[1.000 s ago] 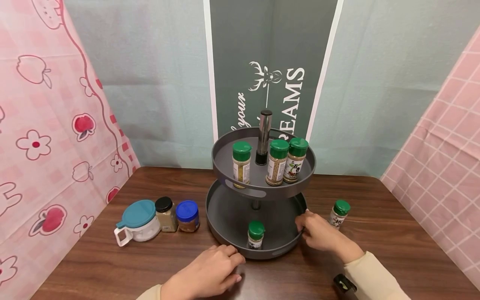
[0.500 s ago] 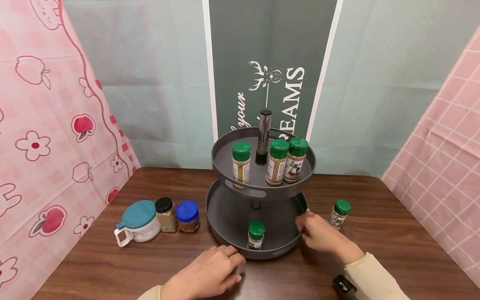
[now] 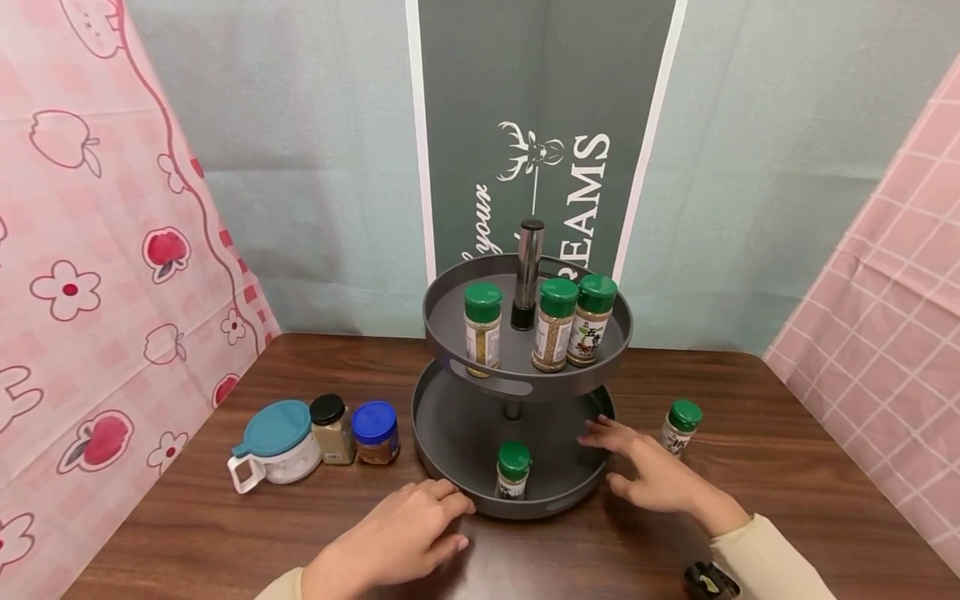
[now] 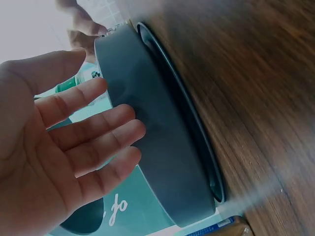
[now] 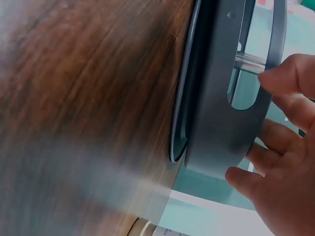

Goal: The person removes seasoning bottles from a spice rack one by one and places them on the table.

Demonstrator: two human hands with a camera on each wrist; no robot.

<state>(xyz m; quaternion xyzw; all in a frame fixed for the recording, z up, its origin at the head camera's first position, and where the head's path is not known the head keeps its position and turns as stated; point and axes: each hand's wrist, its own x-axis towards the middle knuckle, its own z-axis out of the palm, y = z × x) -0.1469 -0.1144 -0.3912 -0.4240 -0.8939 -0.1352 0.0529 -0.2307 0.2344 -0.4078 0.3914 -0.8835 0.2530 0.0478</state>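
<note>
Two-tier rack (image 3: 516, 354) between two unclenched hands
Left hand (image 3: 401, 533), fingers relaxed, lies at the rack's near-left rim; right hand (image 3: 651, 475), fingers loosely spread, is at its right rim.

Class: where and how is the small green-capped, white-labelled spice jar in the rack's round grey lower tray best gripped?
Probably by its round green cap, pinched on opposite sides, coming from the front, over the rim. The jar stands upright by the lower tray's front wall, which hides its base, while the round grey upper tray above could hinder a steeper reach.
</note>
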